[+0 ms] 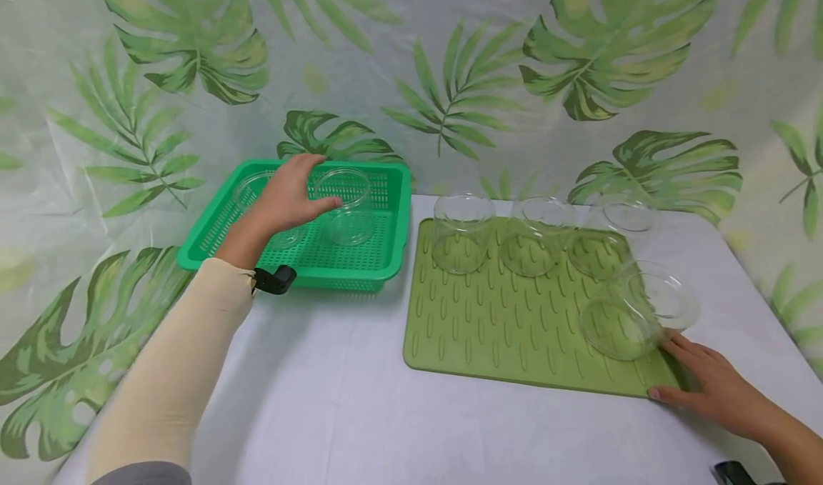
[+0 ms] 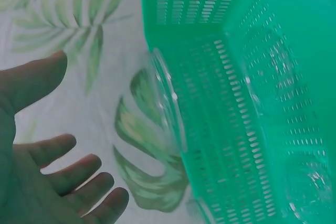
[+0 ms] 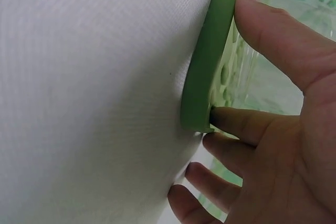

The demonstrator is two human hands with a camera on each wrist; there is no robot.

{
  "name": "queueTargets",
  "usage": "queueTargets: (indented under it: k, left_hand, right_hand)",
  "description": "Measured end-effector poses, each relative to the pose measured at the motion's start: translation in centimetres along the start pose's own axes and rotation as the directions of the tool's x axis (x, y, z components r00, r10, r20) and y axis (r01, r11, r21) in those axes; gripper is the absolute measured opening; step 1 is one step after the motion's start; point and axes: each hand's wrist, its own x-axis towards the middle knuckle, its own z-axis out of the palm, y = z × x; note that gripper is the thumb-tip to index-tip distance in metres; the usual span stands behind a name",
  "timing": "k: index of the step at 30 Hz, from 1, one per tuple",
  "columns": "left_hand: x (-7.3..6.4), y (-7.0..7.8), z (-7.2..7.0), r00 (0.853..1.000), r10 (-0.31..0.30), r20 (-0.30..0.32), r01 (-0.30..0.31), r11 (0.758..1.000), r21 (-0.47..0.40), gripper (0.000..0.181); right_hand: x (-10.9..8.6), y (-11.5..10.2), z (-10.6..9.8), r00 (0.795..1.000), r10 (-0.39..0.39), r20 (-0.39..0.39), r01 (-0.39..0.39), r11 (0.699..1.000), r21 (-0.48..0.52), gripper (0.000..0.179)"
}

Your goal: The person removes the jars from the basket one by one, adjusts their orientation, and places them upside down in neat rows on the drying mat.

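Observation:
My left hand (image 1: 286,199) reaches over the green basket (image 1: 321,283), its thumb and fingers spread above the clear jars inside. One clear jar (image 1: 352,226) stands by the thumb; another clear jar (image 1: 247,187) is partly hidden behind the hand. In the left wrist view, nothing lies between the fingers. My right hand (image 1: 714,388) is at the near right corner of the olive-green mat (image 1: 476,349). In the right wrist view, its thumb (image 3: 273,32) and loosely bent fingers touch the mat's edge (image 3: 202,72). The nearest clear jar (image 1: 620,331) stands close to that hand.
Farther back, a row of three clear jars holds a left jar (image 1: 459,242), a middle jar (image 1: 530,246) and a right jar (image 1: 601,249) on the mat. A white tablecloth (image 1: 360,399) covers the table. Behind it hangs a leaf-patterned curtain (image 1: 360,78).

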Motion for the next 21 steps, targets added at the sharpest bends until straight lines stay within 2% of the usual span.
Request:
queueTargets:
  k: [7,12,16,21]
  left_hand:
    - [2.1,-1.1,1.0,0.990,-0.075,0.115,0.078,0.997,-0.019,0.091]
    - [3.2,-1.4,1.6,0.978,-0.152,0.144,0.162,0.985,-0.066,0.105]
    - [3.7,-1.6,1.9,0.958,-0.215,0.191,0.237,0.966,-0.099,0.111]
    - [4.3,-1.8,2.1,0.931,-0.254,0.263,0.293,0.949,-0.119,0.114]
  right_hand:
    - [0.0,-0.2,-0.6,1.000,0.014,0.004,-0.014,1.000,-0.016,0.089]
    - [0.0,-0.4,-0.6,1.000,0.012,0.003,-0.012,1.000,-0.006,0.089]
    - [0.0,-0.2,-0.3,1.000,0.011,0.005,-0.011,1.000,0.011,0.090]
    - [0.1,0.1,-0.1,1.000,0.011,0.009,-0.011,1.000,0.000,0.092]
